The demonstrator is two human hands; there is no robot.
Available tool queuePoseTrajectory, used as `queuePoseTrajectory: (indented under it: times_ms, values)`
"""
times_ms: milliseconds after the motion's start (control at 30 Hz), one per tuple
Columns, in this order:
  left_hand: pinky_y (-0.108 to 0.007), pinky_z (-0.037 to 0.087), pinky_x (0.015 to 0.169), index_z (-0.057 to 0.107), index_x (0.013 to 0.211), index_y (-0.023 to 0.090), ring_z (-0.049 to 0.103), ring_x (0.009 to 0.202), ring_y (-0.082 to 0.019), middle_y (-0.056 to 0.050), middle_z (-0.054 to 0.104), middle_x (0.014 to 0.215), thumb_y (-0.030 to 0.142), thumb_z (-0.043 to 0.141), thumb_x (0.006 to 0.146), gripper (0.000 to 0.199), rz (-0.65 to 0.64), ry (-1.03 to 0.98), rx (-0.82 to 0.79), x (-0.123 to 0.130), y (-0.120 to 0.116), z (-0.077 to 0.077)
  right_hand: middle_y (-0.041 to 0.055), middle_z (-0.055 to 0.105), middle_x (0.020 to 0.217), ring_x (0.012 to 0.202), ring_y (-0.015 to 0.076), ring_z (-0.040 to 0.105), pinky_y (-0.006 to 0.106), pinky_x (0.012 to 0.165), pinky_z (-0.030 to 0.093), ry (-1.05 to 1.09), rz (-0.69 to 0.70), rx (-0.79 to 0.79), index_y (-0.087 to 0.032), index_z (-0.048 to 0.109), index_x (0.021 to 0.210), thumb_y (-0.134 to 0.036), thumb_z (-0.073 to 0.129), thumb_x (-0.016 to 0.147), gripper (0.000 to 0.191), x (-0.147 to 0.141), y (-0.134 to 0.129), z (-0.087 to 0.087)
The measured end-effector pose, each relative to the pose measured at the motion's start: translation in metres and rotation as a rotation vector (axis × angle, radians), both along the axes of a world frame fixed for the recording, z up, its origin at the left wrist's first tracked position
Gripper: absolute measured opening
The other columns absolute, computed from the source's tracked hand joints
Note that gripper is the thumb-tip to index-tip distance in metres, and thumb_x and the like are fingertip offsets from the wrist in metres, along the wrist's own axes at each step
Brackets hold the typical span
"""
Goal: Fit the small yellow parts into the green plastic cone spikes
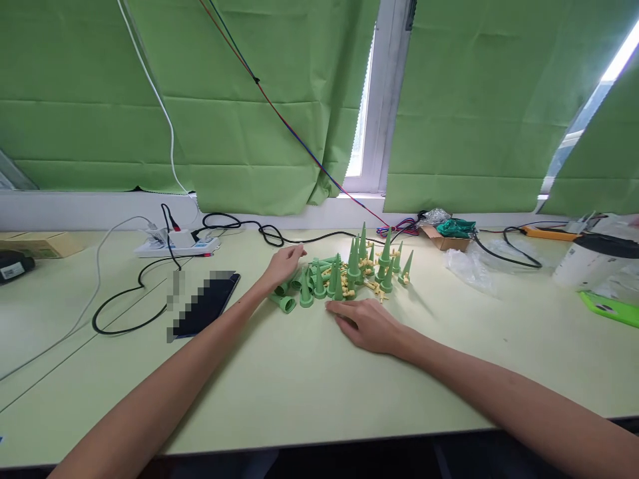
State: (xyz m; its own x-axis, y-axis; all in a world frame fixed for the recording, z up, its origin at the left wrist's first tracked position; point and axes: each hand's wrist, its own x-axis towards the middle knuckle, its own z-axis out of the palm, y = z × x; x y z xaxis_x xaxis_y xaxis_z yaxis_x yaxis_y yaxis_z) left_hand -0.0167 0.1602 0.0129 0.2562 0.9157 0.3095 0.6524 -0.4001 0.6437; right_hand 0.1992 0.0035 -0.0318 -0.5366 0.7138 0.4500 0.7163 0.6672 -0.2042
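A pile of green plastic cones (353,263) and small yellow branched pieces (372,287) lies at the middle of the table. Several cones stand upright on round bases; at the left, hollow green tubes (287,304) lie on their sides. My left hand (283,267) rests against the pile's left edge, fingers stretched to the right and nothing visible in it. In front of the pile is my right hand (367,324), palm down. Its index finger points left, close to the bases of the nearest cones, and it holds nothing I can see.
To the left lie a dark phone (212,303), black cable loops and a white power strip (174,246). A small cardboard box (444,238) and clear plastic bags (469,269) are at the back right. Farther right are a white cup (596,263) and a green phone (612,308).
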Motion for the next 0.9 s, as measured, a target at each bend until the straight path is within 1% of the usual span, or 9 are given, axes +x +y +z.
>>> queuePoseTrajectory:
  times_ms: [133,200,267,300,400,533,600,733,900]
  values:
    - [-0.038,0.045,0.095,0.067,0.095,0.016,0.063,0.099,-0.028,-0.012,0.072,0.103,0.043,0.043,0.091,0.037,0.111,0.104,0.106,-0.020,-0.023,0.001,0.0059,0.075,0.096,0.078,0.0179,0.068,0.026,0.069,0.044,0.004,-0.006,0.014,-0.022,0.063,0.125,-0.017,0.048,0.097,0.033,0.004,0.005,-0.002]
    - [-0.042,0.046,0.092,0.066,0.098,0.015,0.062,0.100,-0.031,-0.015,0.070,0.102,0.041,0.044,0.091,0.035,0.154,0.177,0.130,-0.025,-0.035,0.000,0.0056,0.076,0.096,0.077,0.0175,0.067,0.026,0.068,0.043,-0.003,-0.006,0.013,-0.022,0.064,0.126,-0.017,0.049,0.097,0.033,0.004,0.006,-0.002]
    - [-0.043,0.048,0.085,0.064,0.107,0.015,0.063,0.101,-0.034,-0.018,0.066,0.108,0.040,0.041,0.093,0.036,0.249,0.436,0.143,-0.028,-0.045,0.001,0.0056,0.076,0.095,0.076,0.0171,0.067,0.026,0.068,0.042,-0.014,-0.011,0.008,-0.022,0.064,0.126,-0.017,0.049,0.097,0.033,0.004,0.006,-0.001]
    - [-0.043,0.049,0.082,0.063,0.108,0.015,0.064,0.100,-0.034,-0.018,0.065,0.109,0.040,0.038,0.095,0.037,0.273,0.519,0.131,-0.028,-0.050,0.001,0.0056,0.076,0.096,0.076,0.0169,0.067,0.025,0.068,0.042,-0.020,-0.016,0.004,-0.022,0.064,0.127,-0.017,0.049,0.097,0.033,0.004,0.006,0.000]
    - [-0.043,0.049,0.074,0.061,0.108,0.016,0.066,0.095,-0.036,-0.018,0.064,0.109,0.038,0.031,0.098,0.038,0.338,0.656,0.101,-0.025,-0.060,0.006,0.0053,0.076,0.097,0.075,0.0169,0.067,0.026,0.066,0.041,-0.037,-0.029,-0.007,-0.023,0.063,0.127,-0.017,0.050,0.096,0.034,0.004,0.004,0.004]
    - [-0.041,0.047,0.069,0.056,0.111,0.014,0.066,0.093,-0.037,-0.019,0.065,0.106,0.019,0.029,0.094,0.033,0.310,0.747,0.049,-0.020,-0.068,0.010,0.0045,0.077,0.098,0.073,0.0178,0.068,0.027,0.064,0.040,-0.051,-0.047,-0.015,-0.023,0.064,0.127,-0.017,0.052,0.093,0.036,0.003,0.003,0.008]
    - [-0.039,0.046,0.067,0.054,0.114,0.013,0.066,0.093,-0.037,-0.020,0.065,0.108,0.016,0.031,0.091,0.032,0.286,0.749,0.019,-0.018,-0.070,0.011,0.0047,0.077,0.099,0.073,0.0183,0.068,0.027,0.064,0.041,-0.053,-0.051,-0.016,-0.022,0.064,0.127,-0.018,0.053,0.093,0.036,0.002,0.003,0.009]
    - [-0.037,0.043,0.064,0.051,0.117,0.015,0.067,0.092,-0.035,-0.020,0.066,0.110,0.017,0.030,0.092,0.032,0.257,0.713,-0.017,-0.019,-0.070,0.009,0.0063,0.077,0.100,0.077,0.0190,0.068,0.027,0.068,0.042,-0.040,-0.057,-0.011,-0.021,0.066,0.125,-0.019,0.052,0.094,0.034,0.003,0.003,0.010]
    - [-0.036,0.042,0.063,0.054,0.109,0.016,0.067,0.089,-0.035,-0.018,0.068,0.101,0.029,0.025,0.098,0.033,0.235,0.703,-0.025,-0.019,-0.070,0.005,0.0057,0.076,0.096,0.073,0.0178,0.067,0.027,0.067,0.042,-0.033,-0.047,-0.002,-0.022,0.065,0.125,-0.019,0.053,0.094,0.033,0.003,-0.001,0.013]
